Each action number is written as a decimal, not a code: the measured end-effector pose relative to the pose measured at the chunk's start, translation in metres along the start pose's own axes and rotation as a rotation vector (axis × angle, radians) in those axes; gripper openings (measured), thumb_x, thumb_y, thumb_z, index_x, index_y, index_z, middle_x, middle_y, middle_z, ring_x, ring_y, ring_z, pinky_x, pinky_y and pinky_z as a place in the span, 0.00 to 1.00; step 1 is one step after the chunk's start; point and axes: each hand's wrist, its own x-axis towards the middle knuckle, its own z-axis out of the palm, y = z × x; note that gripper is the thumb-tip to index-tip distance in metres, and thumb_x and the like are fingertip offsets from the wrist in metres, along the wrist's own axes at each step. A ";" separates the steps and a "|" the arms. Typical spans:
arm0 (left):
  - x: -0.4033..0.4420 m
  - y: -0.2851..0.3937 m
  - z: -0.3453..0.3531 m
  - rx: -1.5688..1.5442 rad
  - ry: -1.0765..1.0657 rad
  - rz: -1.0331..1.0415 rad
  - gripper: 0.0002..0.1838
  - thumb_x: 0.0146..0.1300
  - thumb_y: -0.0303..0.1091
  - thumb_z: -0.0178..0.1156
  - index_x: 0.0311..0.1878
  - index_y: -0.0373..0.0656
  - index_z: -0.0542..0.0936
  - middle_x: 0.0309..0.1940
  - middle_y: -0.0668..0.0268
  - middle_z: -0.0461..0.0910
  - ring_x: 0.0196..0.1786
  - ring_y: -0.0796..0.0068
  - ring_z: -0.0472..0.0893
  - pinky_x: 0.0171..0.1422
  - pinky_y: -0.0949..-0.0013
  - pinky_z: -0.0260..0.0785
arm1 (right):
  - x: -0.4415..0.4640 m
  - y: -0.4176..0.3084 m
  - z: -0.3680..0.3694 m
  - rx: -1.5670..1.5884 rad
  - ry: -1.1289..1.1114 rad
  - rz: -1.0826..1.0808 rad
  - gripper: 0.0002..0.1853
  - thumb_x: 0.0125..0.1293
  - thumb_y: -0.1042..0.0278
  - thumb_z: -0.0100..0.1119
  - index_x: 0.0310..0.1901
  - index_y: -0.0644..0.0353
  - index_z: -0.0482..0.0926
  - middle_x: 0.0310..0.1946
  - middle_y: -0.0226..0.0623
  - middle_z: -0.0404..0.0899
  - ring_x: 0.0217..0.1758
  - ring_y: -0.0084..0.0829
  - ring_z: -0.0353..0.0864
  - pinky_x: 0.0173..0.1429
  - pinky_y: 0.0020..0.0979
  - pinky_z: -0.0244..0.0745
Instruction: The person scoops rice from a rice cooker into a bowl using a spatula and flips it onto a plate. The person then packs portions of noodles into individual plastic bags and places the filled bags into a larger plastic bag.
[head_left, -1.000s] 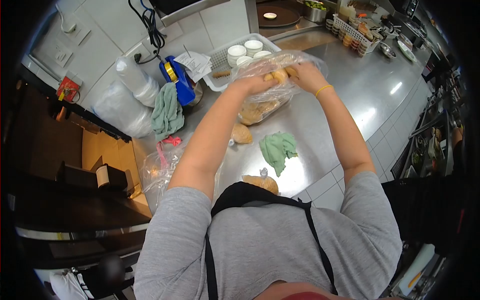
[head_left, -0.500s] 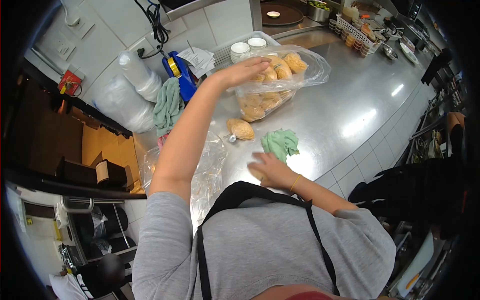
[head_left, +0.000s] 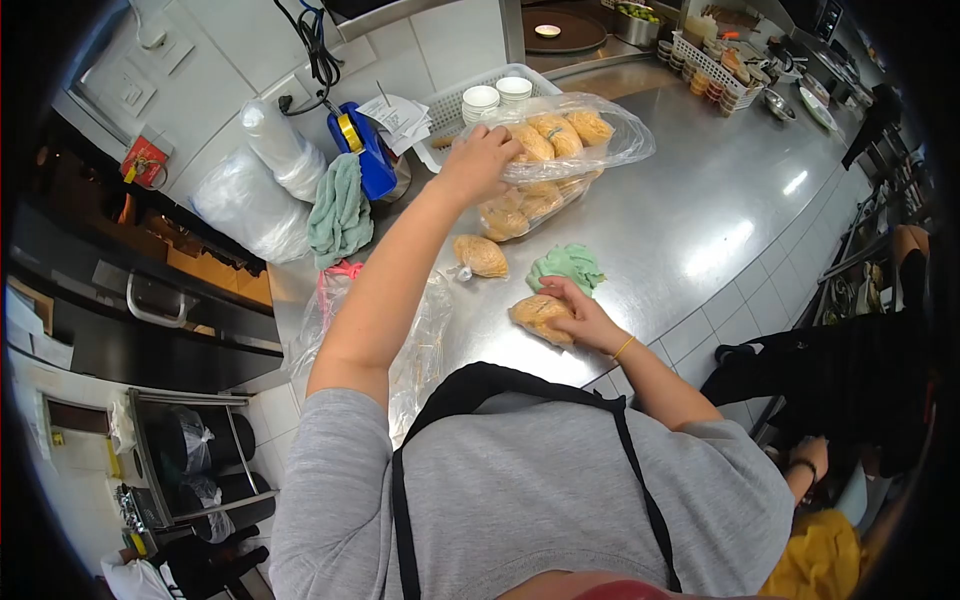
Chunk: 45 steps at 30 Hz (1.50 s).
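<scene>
My left hand (head_left: 480, 163) is at the near-left rim of a large clear plastic bag (head_left: 628, 150), its fingers curled on the film. Inside are several small knotted bags of pale orange food (head_left: 556, 132); I cannot tell what the food is. My right hand (head_left: 588, 318) grips another small bag of the food (head_left: 541, 318) low over the counter, near my apron. A further small bag (head_left: 480, 256), tied at its end, lies on the steel between my hands. Just beyond my right hand is a crumpled green cloth (head_left: 566, 266).
Behind the large bag, a grey basket (head_left: 440, 105) holds stacked white cups (head_left: 480, 100). A blue tape dispenser (head_left: 362, 150), a grey-green towel (head_left: 340, 212) and plastic bag rolls (head_left: 280, 150) line the wall. Loose clear plastic (head_left: 420, 330) lies left. A person in black (head_left: 800, 390) stands at right.
My right hand has moved slightly right, and the small bag in it now shows plainly. My left hand has drawn back, its stretched fingers now curled at the large bag's rim.
</scene>
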 end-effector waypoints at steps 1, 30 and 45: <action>-0.001 0.001 -0.003 -0.016 -0.024 0.015 0.32 0.44 0.45 0.66 0.56 0.51 0.70 0.51 0.62 0.68 0.55 0.60 0.65 0.60 0.60 0.61 | 0.001 -0.001 -0.003 0.368 -0.043 0.107 0.28 0.51 0.77 0.54 0.58 0.55 0.65 0.56 0.43 0.64 0.59 0.39 0.65 0.63 0.31 0.60; -0.013 0.003 0.021 -0.317 0.311 -0.273 0.13 0.52 0.40 0.60 0.37 0.41 0.78 0.41 0.58 0.70 0.46 0.56 0.71 0.51 0.60 0.66 | 0.167 -0.092 -0.059 -0.579 0.533 -0.310 0.26 0.56 0.63 0.57 0.56 0.55 0.65 0.49 0.44 0.70 0.53 0.42 0.69 0.55 0.35 0.66; -0.007 -0.033 0.061 -0.655 0.306 -0.564 0.29 0.43 0.39 0.66 0.52 0.45 0.72 0.39 0.55 0.73 0.32 0.72 0.76 0.29 0.71 0.69 | 0.176 -0.115 -0.047 -1.123 0.574 -0.330 0.14 0.58 0.62 0.52 0.47 0.52 0.73 0.36 0.40 0.73 0.41 0.40 0.75 0.43 0.39 0.72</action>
